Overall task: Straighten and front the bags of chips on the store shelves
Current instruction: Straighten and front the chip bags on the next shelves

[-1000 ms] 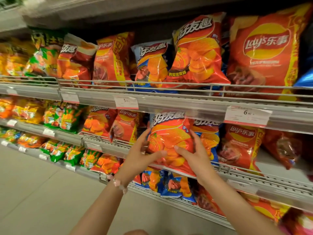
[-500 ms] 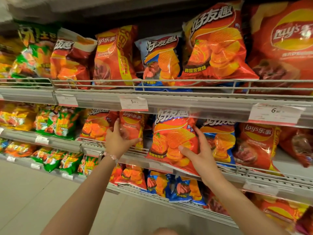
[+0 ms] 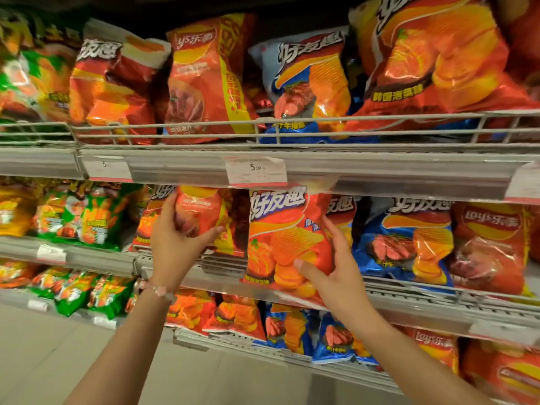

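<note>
One head-worn view — close, facing the chip shelves [image 3: 292, 168] slightly from below and left.

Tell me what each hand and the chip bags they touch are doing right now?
Left hand: grips the small red-orange foil chip bag.
Small red-orange foil chip bag: upright, held on the middle shelf.
Right hand: holds the big orange ridged-chip bag.
Big orange ridged-chip bag: overhangs the shelf edge.
</note>
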`<state>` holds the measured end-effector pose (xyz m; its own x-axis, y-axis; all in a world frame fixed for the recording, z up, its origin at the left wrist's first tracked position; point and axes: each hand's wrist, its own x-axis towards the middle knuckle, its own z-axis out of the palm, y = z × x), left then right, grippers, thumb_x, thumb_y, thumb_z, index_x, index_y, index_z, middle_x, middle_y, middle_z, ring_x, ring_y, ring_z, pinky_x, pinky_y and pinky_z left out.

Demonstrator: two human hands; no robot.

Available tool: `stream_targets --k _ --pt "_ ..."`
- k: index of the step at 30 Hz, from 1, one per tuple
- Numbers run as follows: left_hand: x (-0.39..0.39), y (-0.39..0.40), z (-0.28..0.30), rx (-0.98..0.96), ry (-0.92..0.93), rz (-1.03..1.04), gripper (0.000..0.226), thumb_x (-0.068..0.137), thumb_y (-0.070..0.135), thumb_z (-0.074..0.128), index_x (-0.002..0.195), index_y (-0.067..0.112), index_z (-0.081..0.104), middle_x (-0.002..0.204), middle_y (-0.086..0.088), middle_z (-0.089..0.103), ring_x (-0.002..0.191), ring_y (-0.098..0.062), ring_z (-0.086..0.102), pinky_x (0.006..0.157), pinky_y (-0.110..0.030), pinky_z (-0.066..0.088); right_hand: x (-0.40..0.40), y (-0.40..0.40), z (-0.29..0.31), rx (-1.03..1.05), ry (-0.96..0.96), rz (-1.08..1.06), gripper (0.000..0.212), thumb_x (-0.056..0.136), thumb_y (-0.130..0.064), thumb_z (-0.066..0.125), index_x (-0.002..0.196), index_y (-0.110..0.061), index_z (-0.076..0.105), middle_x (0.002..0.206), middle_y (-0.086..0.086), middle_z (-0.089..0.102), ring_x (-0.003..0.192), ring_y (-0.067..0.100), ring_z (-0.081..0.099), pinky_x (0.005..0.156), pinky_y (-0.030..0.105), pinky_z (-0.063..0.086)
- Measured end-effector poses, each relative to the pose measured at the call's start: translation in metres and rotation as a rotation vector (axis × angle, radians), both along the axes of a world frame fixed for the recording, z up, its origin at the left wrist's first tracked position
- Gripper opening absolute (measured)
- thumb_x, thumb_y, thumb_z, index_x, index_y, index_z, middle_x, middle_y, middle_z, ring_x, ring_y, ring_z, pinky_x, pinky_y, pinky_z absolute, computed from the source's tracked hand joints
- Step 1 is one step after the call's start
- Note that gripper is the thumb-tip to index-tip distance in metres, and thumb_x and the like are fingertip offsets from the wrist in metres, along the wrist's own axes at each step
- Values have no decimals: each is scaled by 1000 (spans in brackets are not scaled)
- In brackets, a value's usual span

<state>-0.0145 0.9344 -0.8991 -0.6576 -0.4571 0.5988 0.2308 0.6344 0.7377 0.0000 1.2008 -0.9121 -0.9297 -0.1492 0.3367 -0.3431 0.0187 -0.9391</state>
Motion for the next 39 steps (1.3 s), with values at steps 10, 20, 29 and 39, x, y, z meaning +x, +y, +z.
stream_targets --k 10,20,29,39 --pt "60 -51 -5 230 -58 -81 96 38 43 87 125 44 46 113 17 62 98 6 61 84 -28 50 -51 -82 10 145 -39 -64 76 86 -23 67 149 -23 23 145 7 37 133 23 37 112 41 32" --pt "73 -25 -25 226 -39 -123 96 46 37 91 130 40 46 127 3 59 114 -13 59 92 -41 52 -88 -111 -6 315 -81 7 72 90 -19 62 148 -13 19 136 15 50 123 33 49 103 42 41" --pt "72 38 -23 250 -36 -165 94 47 42 89 129 45 43 133 9 53 121 -9 52 100 -38 46 -56 -80 20 167 -192 76 60 97 -36 48 148 -18 24 147 5 39 131 19 42 104 30 37" --pt "69 131 -15 108 -42 -393 94 46 47 83 127 51 35 121 24 53 111 7 54 88 -12 45 6 3 20 30 -140 107 98 65 -27 86 140 -34 23 122 -25 49 110 -9 50 96 18 44"
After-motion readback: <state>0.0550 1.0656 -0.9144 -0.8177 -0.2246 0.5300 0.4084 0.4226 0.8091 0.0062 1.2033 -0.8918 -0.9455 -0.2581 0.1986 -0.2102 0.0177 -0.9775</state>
